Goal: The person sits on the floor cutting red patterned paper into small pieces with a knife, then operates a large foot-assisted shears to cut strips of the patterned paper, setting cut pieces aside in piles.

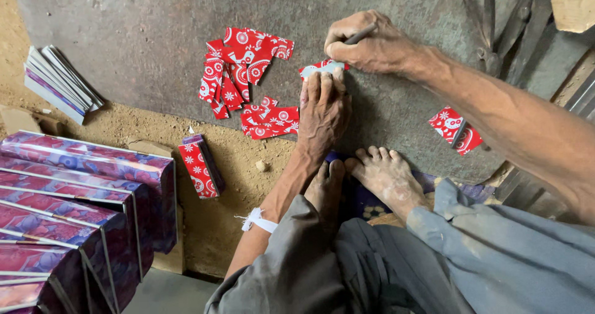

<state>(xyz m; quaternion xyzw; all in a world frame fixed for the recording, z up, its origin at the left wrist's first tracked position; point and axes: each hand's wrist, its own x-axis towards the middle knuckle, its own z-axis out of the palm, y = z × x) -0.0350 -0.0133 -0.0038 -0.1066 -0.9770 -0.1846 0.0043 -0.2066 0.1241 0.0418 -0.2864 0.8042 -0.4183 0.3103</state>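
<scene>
A red patterned piece (322, 68) lies on the grey slab (155, 35), pinned flat under the left hand (322, 112), fingers straight. At its 2 o'clock the right hand (372, 44) has its fingers closed round a thin tool (359, 36). A pile of red offcuts (238, 66) sits at 9 o'clock; boxes (74, 208) at 8.
</scene>
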